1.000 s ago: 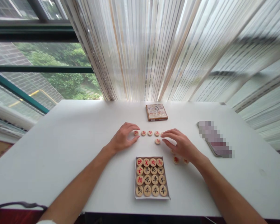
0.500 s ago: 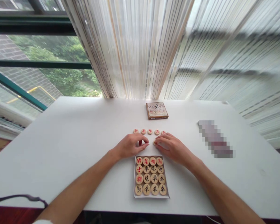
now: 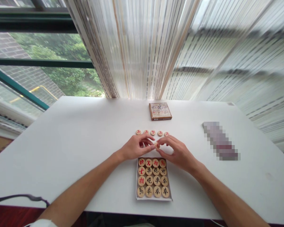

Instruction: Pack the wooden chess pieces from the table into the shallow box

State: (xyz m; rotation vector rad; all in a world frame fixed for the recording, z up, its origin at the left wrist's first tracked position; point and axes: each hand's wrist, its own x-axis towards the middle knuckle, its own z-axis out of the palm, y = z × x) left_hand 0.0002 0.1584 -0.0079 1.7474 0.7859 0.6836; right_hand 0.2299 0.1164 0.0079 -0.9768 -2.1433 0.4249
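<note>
In the head view, my right hand [image 3: 177, 151] pinches a round wooden Chinese chess piece [image 3: 157, 145] with a red mark between thumb and fingertips. My left hand [image 3: 138, 146] comes up to the same piece from the left; its thumb tip appears to touch it, while the fingers stay apart and curved. Just beyond both hands, a row of several red-marked chess pieces [image 3: 152, 132] lies on the white table. Nearer to me, below the hands, stands an open white box tray [image 3: 154, 199] holding pieces with red and black characters in rows.
A flat Chinese chess box lid [image 3: 160, 111] lies farther back on the table [image 3: 85, 132]. To the right is a blurred-out oblong object [image 3: 220, 142]. A striped string curtain [image 3: 137, 50] and a window border the far edge. A dark strap [image 3: 21, 197] is at lower left.
The piece in my right hand has turned so that its red mark shows. My left hand has moved slightly right, bringing its thumb to the piece, with its fingers wider apart.
</note>
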